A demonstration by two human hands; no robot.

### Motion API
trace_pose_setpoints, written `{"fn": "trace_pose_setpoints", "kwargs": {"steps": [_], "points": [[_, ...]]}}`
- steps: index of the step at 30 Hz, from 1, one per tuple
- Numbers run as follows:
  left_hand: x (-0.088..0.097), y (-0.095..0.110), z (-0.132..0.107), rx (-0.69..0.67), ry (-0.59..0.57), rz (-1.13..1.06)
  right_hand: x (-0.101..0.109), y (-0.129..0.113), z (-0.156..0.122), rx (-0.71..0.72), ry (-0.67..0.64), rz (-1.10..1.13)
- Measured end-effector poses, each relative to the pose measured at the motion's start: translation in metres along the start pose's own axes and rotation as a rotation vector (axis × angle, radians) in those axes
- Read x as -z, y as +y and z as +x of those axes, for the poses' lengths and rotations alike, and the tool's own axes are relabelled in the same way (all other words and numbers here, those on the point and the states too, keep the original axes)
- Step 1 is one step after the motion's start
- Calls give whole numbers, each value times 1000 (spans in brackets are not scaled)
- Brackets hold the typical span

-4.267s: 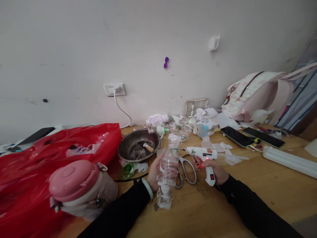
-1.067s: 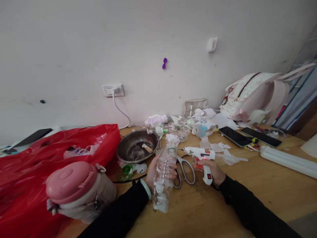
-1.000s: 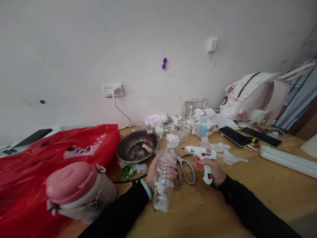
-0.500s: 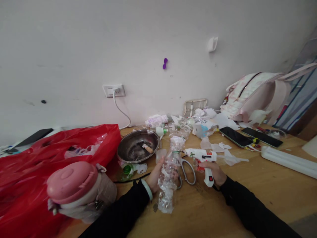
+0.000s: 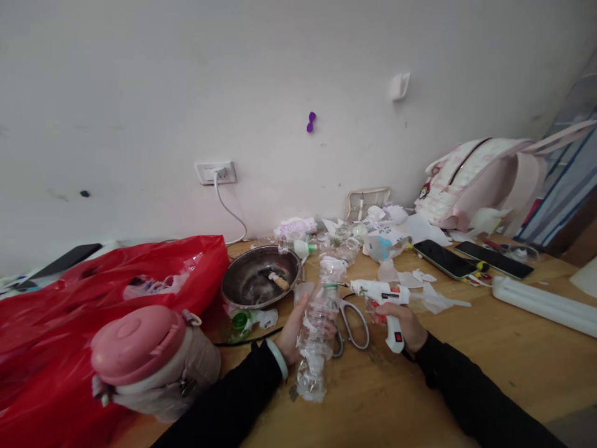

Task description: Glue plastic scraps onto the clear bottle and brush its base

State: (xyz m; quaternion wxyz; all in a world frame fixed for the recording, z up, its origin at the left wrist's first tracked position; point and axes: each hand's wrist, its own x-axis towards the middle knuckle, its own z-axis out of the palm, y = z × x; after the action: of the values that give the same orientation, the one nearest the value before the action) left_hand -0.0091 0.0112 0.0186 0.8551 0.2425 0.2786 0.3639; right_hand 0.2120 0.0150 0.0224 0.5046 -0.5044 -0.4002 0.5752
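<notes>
My left hand point(image 5: 293, 333) is wrapped round a clear ribbed plastic bottle point(image 5: 313, 348), which stands tilted above the wooden table, its upper end patched with white. My right hand point(image 5: 405, 325) grips a white hot glue gun point(image 5: 383, 292) by its handle, fingers near the red trigger. The gun's nozzle points left and comes very close to the upper part of the bottle; whether it touches, I cannot tell. Grey-handled scissors point(image 5: 357, 326) lie between the bottle and the gun, their blades hidden from view.
A metal bowl point(image 5: 228, 287) holding a small tan object stands left of the bottle. Further left are a pink-lidded cup point(image 5: 135, 348) and a red plastic bag point(image 5: 56, 311). Plastic scraps, two phones point(image 5: 443, 258), a white bar point(image 5: 545, 305) and a backpack point(image 5: 480, 180) lie behind and right.
Almost nothing differs; the view has shifted very slightly. Both hands keep their hold on the bottle and the glue gun, with the nozzle still by the bottle's upper part.
</notes>
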Motion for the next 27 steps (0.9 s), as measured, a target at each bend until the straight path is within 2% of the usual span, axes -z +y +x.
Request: {"fn": "trace_pose_setpoints", "kwargs": {"steps": [9,16,22,27], "points": [[10,2,3,-34,9,49,1,1,2,-7,-18,-13],[11,3,6,-118,16,20,1,2,3,-3,-24,-33],[10,5,7,-78,16,5,-4,0,2,11,2,26],[9,6,7,-47,29,-11,-4,-4,2,46,-30,75]]}}
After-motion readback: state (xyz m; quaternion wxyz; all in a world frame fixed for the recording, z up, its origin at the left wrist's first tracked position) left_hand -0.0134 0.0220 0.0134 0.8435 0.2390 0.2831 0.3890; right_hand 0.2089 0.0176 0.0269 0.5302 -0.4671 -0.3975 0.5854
